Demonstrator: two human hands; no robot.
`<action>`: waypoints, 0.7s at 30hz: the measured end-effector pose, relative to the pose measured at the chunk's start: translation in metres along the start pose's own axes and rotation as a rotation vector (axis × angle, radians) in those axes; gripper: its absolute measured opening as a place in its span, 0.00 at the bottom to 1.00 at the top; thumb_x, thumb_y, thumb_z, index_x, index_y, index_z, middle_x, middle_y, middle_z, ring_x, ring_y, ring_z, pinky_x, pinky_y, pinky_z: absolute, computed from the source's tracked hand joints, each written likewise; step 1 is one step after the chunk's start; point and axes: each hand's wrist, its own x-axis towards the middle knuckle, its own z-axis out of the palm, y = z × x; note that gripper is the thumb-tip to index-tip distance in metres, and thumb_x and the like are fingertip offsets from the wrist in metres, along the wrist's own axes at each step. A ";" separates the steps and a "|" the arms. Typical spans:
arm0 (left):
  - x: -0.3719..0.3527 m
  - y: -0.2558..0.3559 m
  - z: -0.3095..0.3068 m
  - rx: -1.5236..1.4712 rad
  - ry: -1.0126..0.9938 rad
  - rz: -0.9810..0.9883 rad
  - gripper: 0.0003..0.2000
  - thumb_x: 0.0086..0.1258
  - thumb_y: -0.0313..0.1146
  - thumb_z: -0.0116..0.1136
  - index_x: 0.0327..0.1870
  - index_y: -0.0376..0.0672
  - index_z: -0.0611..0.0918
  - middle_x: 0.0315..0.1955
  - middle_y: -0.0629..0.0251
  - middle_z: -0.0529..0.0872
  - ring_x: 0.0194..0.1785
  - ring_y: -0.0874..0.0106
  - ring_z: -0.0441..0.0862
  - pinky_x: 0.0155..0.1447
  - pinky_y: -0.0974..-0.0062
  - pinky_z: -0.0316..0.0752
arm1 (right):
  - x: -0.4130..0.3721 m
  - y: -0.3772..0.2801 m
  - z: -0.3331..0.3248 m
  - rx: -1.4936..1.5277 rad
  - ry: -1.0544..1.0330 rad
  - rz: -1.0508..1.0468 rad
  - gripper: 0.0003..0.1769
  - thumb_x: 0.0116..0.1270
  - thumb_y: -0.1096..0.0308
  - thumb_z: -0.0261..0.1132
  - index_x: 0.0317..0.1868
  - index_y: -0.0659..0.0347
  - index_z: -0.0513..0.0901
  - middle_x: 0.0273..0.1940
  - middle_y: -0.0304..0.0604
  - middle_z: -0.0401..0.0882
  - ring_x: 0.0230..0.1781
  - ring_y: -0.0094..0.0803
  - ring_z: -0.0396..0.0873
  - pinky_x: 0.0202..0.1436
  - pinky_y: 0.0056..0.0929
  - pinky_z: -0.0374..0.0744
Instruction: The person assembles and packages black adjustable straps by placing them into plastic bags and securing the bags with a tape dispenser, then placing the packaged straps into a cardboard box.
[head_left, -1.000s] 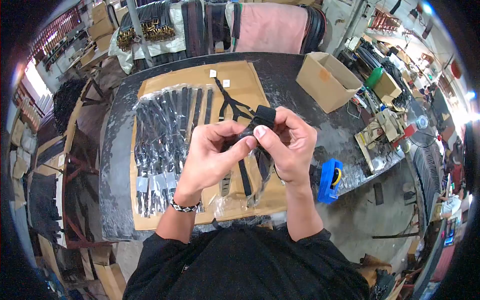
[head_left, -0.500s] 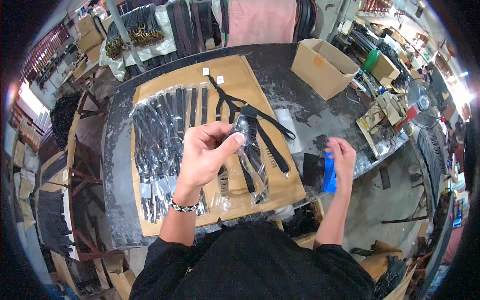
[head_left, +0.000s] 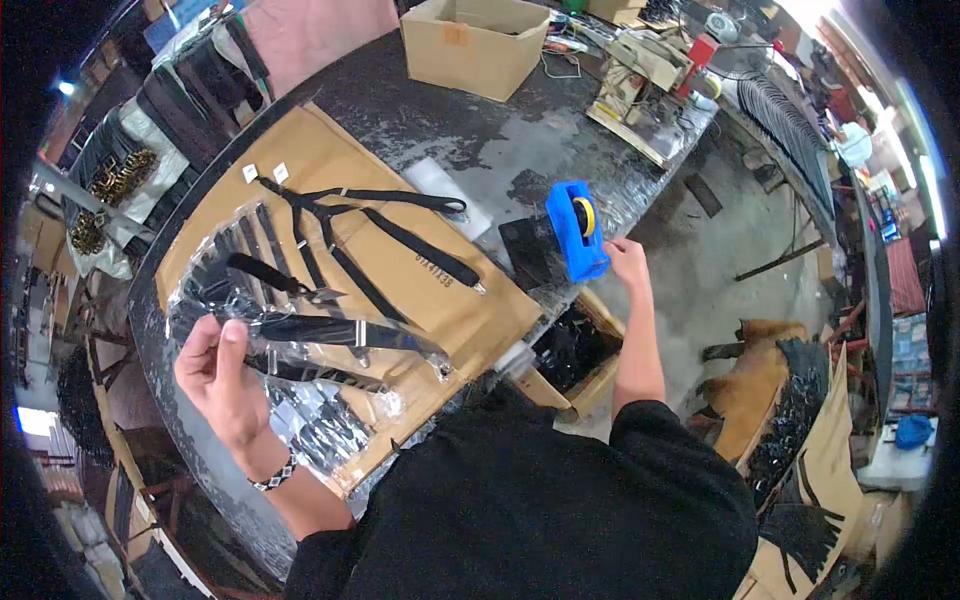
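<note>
My left hand [head_left: 222,375] pinches the end of a clear plastic bag with black suspenders [head_left: 330,330] inside, held above the cardboard. At the near end of a blue tape dispenser [head_left: 570,235], my right hand [head_left: 628,265] has its fingers closed together; whatever is between them is too small to make out. A yellow-cored roll sits in the dispenser. Unbagged black suspenders [head_left: 345,205] with metal clips lie spread on the cardboard sheet [head_left: 470,330]. Beneath my left hand are several more bagged suspenders [head_left: 325,430], partly hidden by the held bag.
An open cardboard box [head_left: 470,60] stands at the back of the dark table [head_left: 370,90]. A small machine [head_left: 640,85] sits near the table's right edge. Below the near edge is another box [head_left: 575,350] with dark contents. Clear plastic sleeves [head_left: 447,195] lie beside the cardboard.
The view has swung to the right. My left hand has shifted left with the bagged suspenders, now stretched sideways. My right hand is at the tape dispenser, which now shows more fully.
</note>
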 end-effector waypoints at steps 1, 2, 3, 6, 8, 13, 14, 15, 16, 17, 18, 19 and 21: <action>0.000 0.001 0.001 0.013 -0.011 0.007 0.01 0.69 0.20 0.65 0.36 0.36 0.84 0.28 0.77 0.81 0.31 0.88 0.70 0.36 0.88 0.60 | 0.001 0.002 0.002 0.005 0.004 0.006 0.16 0.63 0.61 0.69 0.39 0.69 0.88 0.27 0.46 0.84 0.29 0.27 0.80 0.36 0.32 0.76; 0.000 0.002 0.002 0.017 -0.020 0.002 0.02 0.69 0.21 0.65 0.35 0.36 0.84 0.27 0.77 0.79 0.30 0.88 0.68 0.36 0.87 0.58 | 0.002 0.003 0.005 0.010 0.006 0.011 0.16 0.63 0.62 0.69 0.39 0.69 0.88 0.26 0.45 0.84 0.29 0.26 0.79 0.36 0.32 0.76; -0.001 0.003 0.002 0.022 -0.029 -0.003 0.02 0.69 0.21 0.65 0.35 0.37 0.83 0.27 0.78 0.78 0.30 0.88 0.67 0.35 0.87 0.57 | 0.003 0.003 0.007 0.029 -0.023 0.038 0.15 0.63 0.62 0.69 0.38 0.69 0.88 0.26 0.44 0.84 0.29 0.26 0.79 0.36 0.32 0.76; 0.000 0.000 -0.002 0.001 -0.067 -0.007 0.03 0.69 0.21 0.66 0.34 0.37 0.83 0.28 0.78 0.78 0.31 0.88 0.67 0.35 0.87 0.58 | 0.011 0.006 0.015 0.099 -0.082 0.095 0.13 0.61 0.64 0.70 0.34 0.69 0.88 0.27 0.41 0.84 0.29 0.26 0.79 0.35 0.31 0.75; -0.001 -0.003 -0.003 -0.015 -0.054 -0.014 0.02 0.68 0.21 0.66 0.36 0.37 0.83 0.29 0.77 0.80 0.32 0.87 0.70 0.37 0.87 0.60 | 0.016 0.015 0.021 0.158 -0.087 0.103 0.11 0.60 0.65 0.70 0.33 0.67 0.89 0.28 0.39 0.85 0.29 0.27 0.79 0.35 0.31 0.75; -0.003 -0.007 -0.008 -0.067 0.017 -0.023 0.04 0.67 0.20 0.67 0.40 0.35 0.85 0.32 0.73 0.84 0.35 0.85 0.76 0.42 0.87 0.68 | 0.015 -0.009 0.001 0.206 -0.170 0.264 0.09 0.59 0.66 0.70 0.35 0.62 0.90 0.33 0.38 0.86 0.34 0.27 0.80 0.38 0.28 0.75; -0.003 -0.008 -0.011 -0.065 0.000 -0.016 0.05 0.67 0.20 0.67 0.41 0.35 0.85 0.33 0.72 0.85 0.35 0.85 0.77 0.42 0.87 0.69 | 0.014 -0.010 -0.001 0.176 -0.186 0.263 0.09 0.59 0.66 0.70 0.36 0.61 0.90 0.34 0.38 0.86 0.36 0.27 0.81 0.39 0.28 0.75; -0.002 -0.008 -0.015 -0.062 -0.016 -0.009 0.05 0.67 0.19 0.67 0.42 0.35 0.85 0.33 0.71 0.86 0.35 0.84 0.77 0.42 0.86 0.69 | 0.012 -0.011 -0.007 0.193 -0.188 0.244 0.10 0.59 0.65 0.70 0.36 0.61 0.90 0.34 0.38 0.86 0.36 0.27 0.80 0.39 0.28 0.75; -0.002 -0.008 -0.017 -0.058 -0.031 -0.001 0.06 0.67 0.19 0.66 0.43 0.35 0.86 0.34 0.70 0.87 0.36 0.84 0.78 0.43 0.86 0.70 | 0.009 -0.011 -0.014 0.209 -0.192 0.223 0.10 0.60 0.64 0.70 0.37 0.61 0.90 0.34 0.37 0.86 0.37 0.26 0.80 0.40 0.27 0.75; -0.003 -0.009 -0.018 -0.063 0.000 -0.007 0.07 0.67 0.19 0.67 0.44 0.35 0.86 0.35 0.69 0.87 0.36 0.83 0.79 0.43 0.86 0.70 | 0.005 -0.011 -0.019 0.225 -0.197 0.203 0.10 0.60 0.64 0.70 0.37 0.61 0.90 0.34 0.37 0.86 0.38 0.26 0.80 0.40 0.27 0.75; -0.004 -0.010 -0.019 -0.066 0.031 -0.014 0.07 0.67 0.19 0.67 0.45 0.35 0.86 0.35 0.69 0.87 0.36 0.83 0.79 0.43 0.86 0.70 | 0.001 -0.013 -0.022 0.220 -0.204 0.234 0.10 0.61 0.63 0.70 0.37 0.60 0.90 0.34 0.36 0.85 0.38 0.25 0.79 0.40 0.27 0.75; -0.005 -0.011 -0.019 -0.070 0.060 -0.021 0.08 0.67 0.19 0.67 0.45 0.35 0.86 0.35 0.68 0.88 0.37 0.83 0.80 0.44 0.86 0.70 | -0.003 -0.016 -0.027 0.215 -0.209 0.265 0.10 0.61 0.63 0.70 0.37 0.60 0.90 0.34 0.35 0.85 0.37 0.24 0.79 0.40 0.27 0.75; -0.004 -0.014 -0.023 -0.075 0.062 -0.030 0.08 0.67 0.19 0.67 0.46 0.35 0.86 0.36 0.68 0.88 0.37 0.82 0.80 0.44 0.86 0.71 | -0.014 -0.012 -0.029 0.245 -0.221 0.318 0.10 0.62 0.62 0.69 0.37 0.58 0.90 0.34 0.34 0.85 0.37 0.23 0.78 0.40 0.27 0.76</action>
